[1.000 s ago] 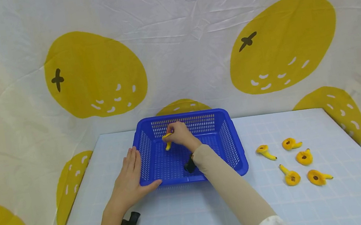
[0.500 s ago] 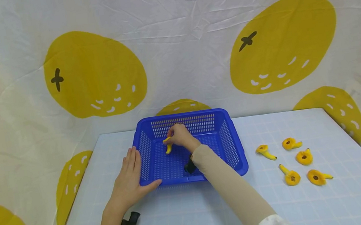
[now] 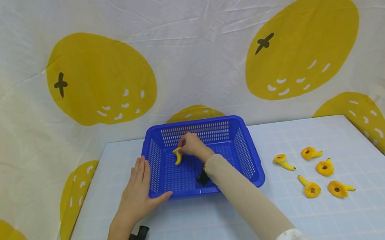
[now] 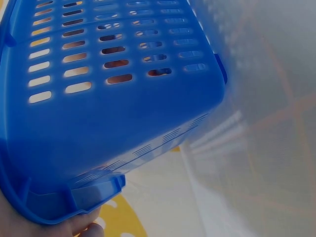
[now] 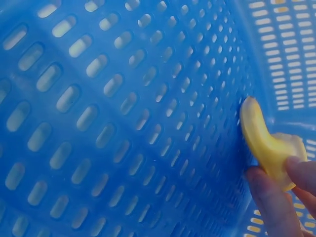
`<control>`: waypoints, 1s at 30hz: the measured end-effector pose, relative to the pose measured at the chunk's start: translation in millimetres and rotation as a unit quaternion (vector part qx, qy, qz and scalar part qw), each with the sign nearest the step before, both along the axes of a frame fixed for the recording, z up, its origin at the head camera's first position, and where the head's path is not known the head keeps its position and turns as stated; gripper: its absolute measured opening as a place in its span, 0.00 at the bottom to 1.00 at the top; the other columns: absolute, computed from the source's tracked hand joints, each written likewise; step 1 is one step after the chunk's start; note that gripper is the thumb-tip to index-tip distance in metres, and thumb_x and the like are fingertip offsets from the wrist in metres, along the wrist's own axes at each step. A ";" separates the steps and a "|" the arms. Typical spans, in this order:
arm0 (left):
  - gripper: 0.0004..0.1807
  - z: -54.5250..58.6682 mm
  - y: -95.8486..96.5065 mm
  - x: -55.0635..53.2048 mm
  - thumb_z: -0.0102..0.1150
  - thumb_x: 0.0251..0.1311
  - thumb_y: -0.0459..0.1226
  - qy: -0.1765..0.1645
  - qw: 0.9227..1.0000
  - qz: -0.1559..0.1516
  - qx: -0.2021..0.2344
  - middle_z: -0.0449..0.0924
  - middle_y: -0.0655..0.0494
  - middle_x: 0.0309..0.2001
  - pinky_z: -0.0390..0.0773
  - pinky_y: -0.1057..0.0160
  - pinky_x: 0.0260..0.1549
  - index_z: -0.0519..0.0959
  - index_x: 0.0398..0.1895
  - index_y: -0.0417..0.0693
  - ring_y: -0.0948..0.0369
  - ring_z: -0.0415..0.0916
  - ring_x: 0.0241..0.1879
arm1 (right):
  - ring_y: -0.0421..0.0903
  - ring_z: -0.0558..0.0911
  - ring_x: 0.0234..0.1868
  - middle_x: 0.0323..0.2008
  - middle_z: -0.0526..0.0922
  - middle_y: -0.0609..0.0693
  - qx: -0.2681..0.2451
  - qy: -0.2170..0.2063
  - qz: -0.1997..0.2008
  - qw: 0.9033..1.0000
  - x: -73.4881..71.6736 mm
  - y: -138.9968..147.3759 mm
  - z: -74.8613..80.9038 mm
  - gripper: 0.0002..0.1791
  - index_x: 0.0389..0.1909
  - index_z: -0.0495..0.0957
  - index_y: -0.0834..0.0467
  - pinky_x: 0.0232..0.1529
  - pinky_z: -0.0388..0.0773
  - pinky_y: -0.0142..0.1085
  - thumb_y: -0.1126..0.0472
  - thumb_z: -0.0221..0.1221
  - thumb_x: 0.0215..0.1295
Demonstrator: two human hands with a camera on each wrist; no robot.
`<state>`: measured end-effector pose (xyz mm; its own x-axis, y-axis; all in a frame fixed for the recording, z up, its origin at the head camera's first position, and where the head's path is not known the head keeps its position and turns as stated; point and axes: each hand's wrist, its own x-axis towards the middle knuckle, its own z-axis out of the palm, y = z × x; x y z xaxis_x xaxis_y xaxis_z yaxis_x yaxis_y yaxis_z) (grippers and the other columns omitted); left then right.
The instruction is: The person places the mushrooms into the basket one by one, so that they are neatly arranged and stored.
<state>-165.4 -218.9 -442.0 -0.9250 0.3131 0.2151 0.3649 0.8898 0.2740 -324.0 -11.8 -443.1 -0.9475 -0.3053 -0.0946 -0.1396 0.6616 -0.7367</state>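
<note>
In the head view, my right hand is inside a blue slotted plastic basket, pinching a small yellow banana-shaped piece. The right wrist view shows thumb and fingertips gripping the flared end of this banana-shaped piece; its narrow tip is close to the basket floor, and contact is hard to tell. My left hand rests against the basket's left side, fingers straight, thumb along the front rim. From the left wrist, the basket's outer wall fills much of the view, with a few fingers at the rim.
Several similar yellow pieces with round orange flared ends, one of them a piece near the front, lie on the table right of the basket. A light blue checked cloth covers the table. A fruit-print curtain hangs behind.
My right hand has lowered slightly inside the basket with the banana-shaped piece, which has shifted down and a little left. My left hand has stayed in place.
</note>
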 end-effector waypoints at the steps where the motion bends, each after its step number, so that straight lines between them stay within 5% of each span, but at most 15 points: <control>1: 0.67 0.0 0.0 0.1 0.61 0.52 0.68 0.000 1.000 -0.001 0.000 0.35 0.36 0.78 0.39 0.49 0.75 0.43 0.76 0.28 0.45 0.32 0.78 | 0.49 0.85 0.36 0.38 0.84 0.57 0.002 0.002 0.004 1.000 0.0 0.0 -0.3 0.02 0.34 0.85 0.65 0.36 0.84 0.33 0.70 0.66 0.60; 10: 0.66 -0.4 0.1 -0.4 0.62 0.52 0.67 0.002 1.000 -0.007 0.007 0.35 0.36 0.78 0.37 0.50 0.75 0.44 0.76 0.28 0.45 0.31 0.78 | 0.50 0.82 0.41 0.40 0.84 0.56 0.042 0.032 0.033 0.998 -2.0 -0.2 -3.1 0.05 0.35 0.86 0.63 0.45 0.81 0.38 0.66 0.67 0.60; 30: 0.66 0.0 -0.3 -0.3 0.62 0.53 0.67 0.007 1.000 -0.006 0.006 0.36 0.35 0.78 0.38 0.50 0.75 0.44 0.76 0.27 0.44 0.33 0.77 | 0.50 0.81 0.44 0.41 0.85 0.55 0.070 0.034 0.045 0.996 -2.5 -1.3 -4.9 0.10 0.41 0.86 0.63 0.48 0.80 0.38 0.67 0.68 0.57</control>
